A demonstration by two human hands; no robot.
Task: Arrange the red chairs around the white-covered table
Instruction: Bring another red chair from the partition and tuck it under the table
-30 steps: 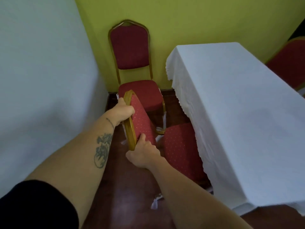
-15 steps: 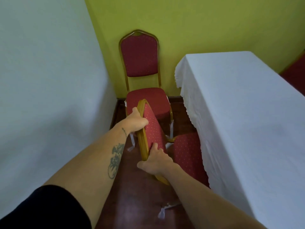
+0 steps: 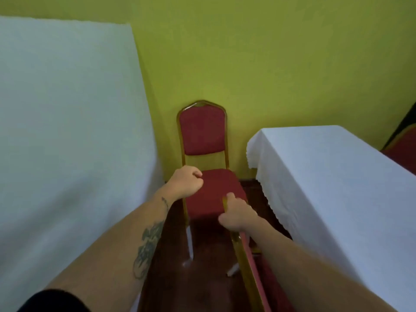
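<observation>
Head view, single frame.

Item one: the near red chair (image 3: 248,264), seen edge-on, its gold frame and red backrest running from lower right up to our right hand (image 3: 236,213). The fingers of that hand are wrapped around the top of the backrest frame, thumb up along the gold edge. This chair sits just beside the tabletop's (image 3: 333,176) near long side, its seat mostly hidden under our forearm.

Item two: our left hand (image 3: 186,182), curled into a loose fist with nothing in it that we can see, hovering over the left edge of the far chair's seat. The forearm bears a dark tattoo (image 3: 147,246); a black sleeve (image 3: 54,300) shows at the bottom left.

Item three: the far red chair (image 3: 203,136), upright against the yellow-green wall (image 3: 270,64), facing us, near the tabletop's short end.

Item four: the tabletop under a white cloth with a scalloped hem, occupying the right side.

Item five: part of a third red chair (image 3: 405,152) at the far right edge, beyond the tabletop.

Item six: a white wall (image 3: 67,131) on the left; dark reddish wooden floor (image 3: 202,278) below.
</observation>
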